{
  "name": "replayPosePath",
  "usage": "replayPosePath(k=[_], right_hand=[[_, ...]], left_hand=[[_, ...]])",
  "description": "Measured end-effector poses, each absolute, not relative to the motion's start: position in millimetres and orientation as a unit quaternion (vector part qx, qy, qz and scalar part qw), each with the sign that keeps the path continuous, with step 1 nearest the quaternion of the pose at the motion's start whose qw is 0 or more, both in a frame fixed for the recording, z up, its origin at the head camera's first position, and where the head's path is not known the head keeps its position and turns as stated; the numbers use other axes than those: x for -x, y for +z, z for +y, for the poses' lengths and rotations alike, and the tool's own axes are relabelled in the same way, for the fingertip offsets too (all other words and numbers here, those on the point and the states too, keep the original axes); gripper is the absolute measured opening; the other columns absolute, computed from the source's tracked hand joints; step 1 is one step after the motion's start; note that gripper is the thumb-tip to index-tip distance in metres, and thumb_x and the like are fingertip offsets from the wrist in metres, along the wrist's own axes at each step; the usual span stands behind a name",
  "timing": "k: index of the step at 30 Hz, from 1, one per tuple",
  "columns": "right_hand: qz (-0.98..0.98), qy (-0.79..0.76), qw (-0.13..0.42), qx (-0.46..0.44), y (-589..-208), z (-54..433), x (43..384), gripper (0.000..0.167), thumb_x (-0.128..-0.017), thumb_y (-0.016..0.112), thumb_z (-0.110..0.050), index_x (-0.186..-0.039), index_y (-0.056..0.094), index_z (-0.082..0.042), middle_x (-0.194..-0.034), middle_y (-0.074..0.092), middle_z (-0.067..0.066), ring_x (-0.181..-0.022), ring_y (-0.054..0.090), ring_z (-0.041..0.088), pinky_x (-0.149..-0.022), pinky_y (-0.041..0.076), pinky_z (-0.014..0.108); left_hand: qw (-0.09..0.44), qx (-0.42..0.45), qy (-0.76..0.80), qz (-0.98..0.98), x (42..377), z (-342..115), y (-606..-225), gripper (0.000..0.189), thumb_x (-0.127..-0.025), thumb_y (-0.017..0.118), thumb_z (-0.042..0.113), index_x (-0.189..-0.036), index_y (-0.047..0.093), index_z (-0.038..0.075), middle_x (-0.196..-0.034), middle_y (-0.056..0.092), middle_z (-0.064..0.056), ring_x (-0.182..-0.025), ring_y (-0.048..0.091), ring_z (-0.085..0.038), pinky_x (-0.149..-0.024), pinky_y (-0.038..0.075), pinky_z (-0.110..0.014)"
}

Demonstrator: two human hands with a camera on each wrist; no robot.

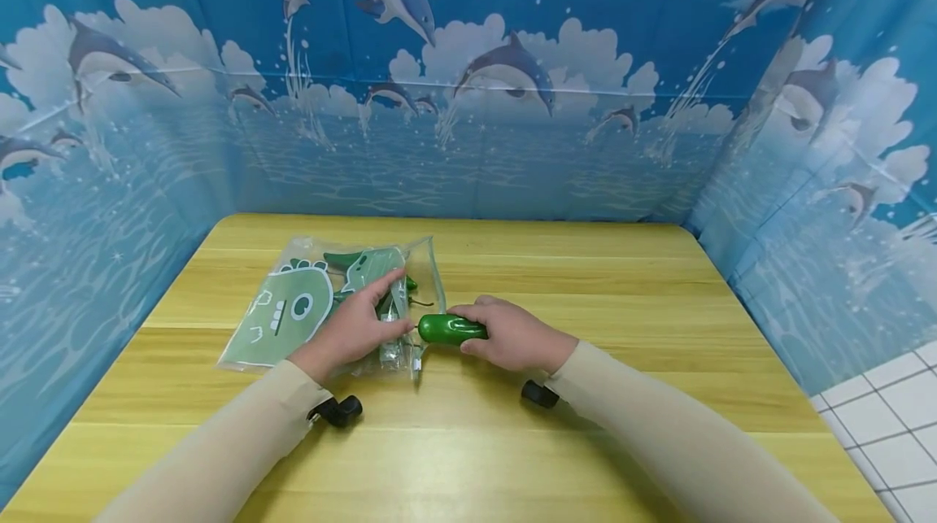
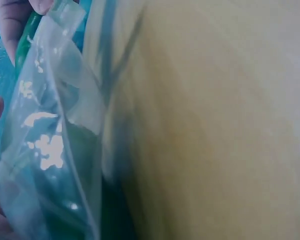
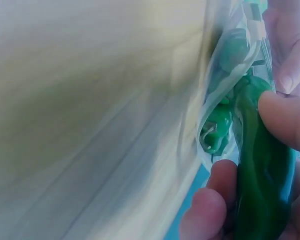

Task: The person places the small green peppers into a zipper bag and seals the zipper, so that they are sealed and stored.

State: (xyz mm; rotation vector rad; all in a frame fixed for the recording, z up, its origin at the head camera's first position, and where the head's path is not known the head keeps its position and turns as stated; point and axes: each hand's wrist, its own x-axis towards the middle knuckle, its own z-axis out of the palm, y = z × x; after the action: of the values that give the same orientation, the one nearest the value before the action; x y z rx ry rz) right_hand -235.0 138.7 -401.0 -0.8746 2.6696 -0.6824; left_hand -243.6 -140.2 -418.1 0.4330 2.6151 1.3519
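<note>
My right hand grips a glossy green pepper, its stem end pointing left at the bag's mouth. The clear zip bag, printed with a green cartoon monster, lies on the table with its mouth to the right. At that mouth my left hand holds the upper layer, thumb and forefinger spread along the edge. In the right wrist view the mouth gapes, showing other green peppers inside, and the held pepper overlaps the opening. The left wrist view shows the bag's shiny film bulging beside the fingers.
A wooden table lies under everything. Blue dolphin-print curtains enclose its back and sides. Each wrist carries a black camera mount, the left one low over the table. White floor tiles show at the right.
</note>
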Motion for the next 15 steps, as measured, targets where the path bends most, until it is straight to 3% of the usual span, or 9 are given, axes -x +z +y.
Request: replayPosePath(k=[2,3,5,6,8,9,11,15], right_hand=[[0.916,-0.234,0.123,0.303,-400,137,236,0.055,-0.1,0.073,-0.025,-0.153,0.057,-0.019,-0.116,0.063,0.006,-0.091,0.059,0.015,-0.083,0.055,0.035],[0.915,-0.233,0.125,0.305,-399,137,236,0.056,-0.101,0.073,-0.025,-0.154,0.056,-0.019,-0.116,0.063,0.006,-0.091,0.059,0.015,-0.083,0.054,0.035],[0.913,-0.23,0.132,0.311,-398,135,236,0.058,-0.101,0.073,-0.025,-0.156,0.054,-0.018,-0.116,0.063,0.006,-0.09,0.058,0.015,-0.081,0.054,0.034],[0.911,-0.229,0.137,0.313,-397,134,236,0.059,-0.101,0.072,-0.025,-0.156,0.053,-0.018,-0.116,0.062,0.006,-0.09,0.057,0.015,-0.08,0.053,0.034],[0.911,-0.221,0.147,0.315,-396,133,237,0.06,-0.102,0.072,-0.026,-0.158,0.051,-0.018,-0.115,0.061,0.006,-0.088,0.056,0.016,-0.079,0.052,0.034],[0.912,-0.214,0.15,0.316,-396,132,237,0.061,-0.102,0.071,-0.027,-0.158,0.05,-0.018,-0.114,0.061,0.005,-0.088,0.056,0.016,-0.078,0.051,0.034],[0.914,-0.198,0.153,0.32,-396,130,239,0.061,-0.102,0.071,-0.027,-0.159,0.05,-0.019,-0.111,0.06,0.003,-0.086,0.054,0.015,-0.077,0.05,0.033],[0.916,-0.168,0.153,0.33,-396,126,242,0.06,-0.103,0.069,-0.027,-0.159,0.049,-0.019,-0.108,0.058,0.002,-0.083,0.053,0.014,-0.076,0.048,0.033]], left_hand=[[0.077,-0.151,0.45,0.877,244,-139,-416,0.089,-0.095,0.078,0.032,-0.168,0.028,0.026,-0.175,0.027,-0.008,-0.156,0.035,-0.039,-0.122,0.037,-0.062],[0.078,-0.149,0.453,0.876,244,-139,-415,0.088,-0.095,0.077,0.032,-0.168,0.028,0.028,-0.175,0.026,-0.007,-0.145,0.05,-0.038,-0.118,0.042,-0.06],[0.078,-0.15,0.454,0.875,244,-138,-413,0.086,-0.097,0.075,0.031,-0.168,0.027,0.029,-0.175,0.025,-0.007,-0.104,0.07,-0.037,-0.103,0.054,-0.057],[0.081,-0.15,0.456,0.873,244,-138,-412,0.085,-0.098,0.073,0.03,-0.168,0.026,0.03,-0.175,0.024,-0.007,-0.08,0.068,-0.034,-0.092,0.058,-0.053],[0.088,-0.15,0.461,0.87,243,-138,-411,0.082,-0.099,0.069,0.027,-0.168,0.025,0.032,-0.176,0.023,-0.006,-0.048,0.045,-0.024,-0.067,0.057,-0.045],[0.091,-0.149,0.465,0.868,243,-138,-411,0.08,-0.1,0.067,0.025,-0.168,0.025,0.033,-0.176,0.023,-0.005,-0.042,0.034,-0.021,-0.057,0.053,-0.041],[0.092,-0.151,0.466,0.867,243,-137,-411,0.079,-0.1,0.062,0.02,-0.168,0.025,0.034,-0.176,0.023,-0.003,-0.041,0.032,-0.014,-0.048,0.047,-0.036],[0.093,-0.155,0.473,0.862,241,-136,-408,0.082,-0.096,0.055,0.01,-0.168,0.024,0.036,-0.176,0.023,0.0,-0.041,0.032,-0.012,-0.042,0.041,-0.032]])
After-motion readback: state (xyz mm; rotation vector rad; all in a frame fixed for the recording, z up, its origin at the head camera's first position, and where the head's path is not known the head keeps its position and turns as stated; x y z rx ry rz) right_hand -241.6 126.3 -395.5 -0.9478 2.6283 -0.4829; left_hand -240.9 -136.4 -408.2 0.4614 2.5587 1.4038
